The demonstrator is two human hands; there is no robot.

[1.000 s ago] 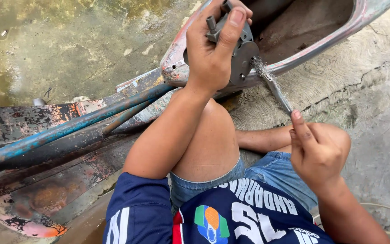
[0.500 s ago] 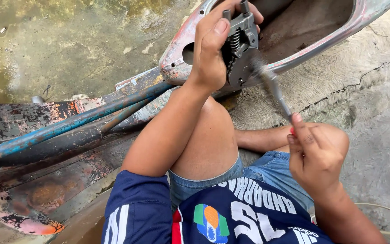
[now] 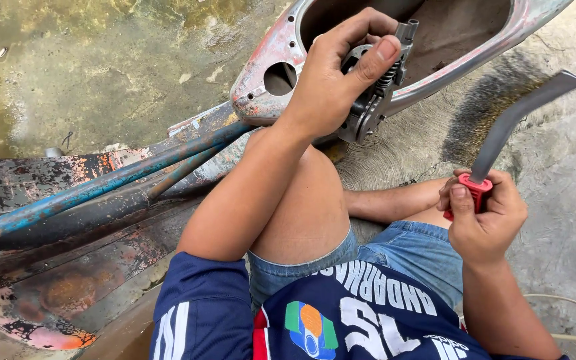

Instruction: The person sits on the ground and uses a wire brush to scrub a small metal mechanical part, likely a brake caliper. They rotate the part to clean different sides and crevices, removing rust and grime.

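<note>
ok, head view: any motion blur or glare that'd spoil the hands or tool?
Head view: the tool's grey shaft is smeared by motion blur; its red handle in the right hand stays sharp. The left hand and metal part are crisp. Daylight is soft and even, with no harsh glare.

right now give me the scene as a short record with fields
left hand: grips a grey metal part with a spring at the shell's rim
right hand: holds a red-handled tool, its blade raised and blurred
shell: worn red and grey metal shell, open, with a round hole
beside: rusty blue tubes
ground: concrete
</note>
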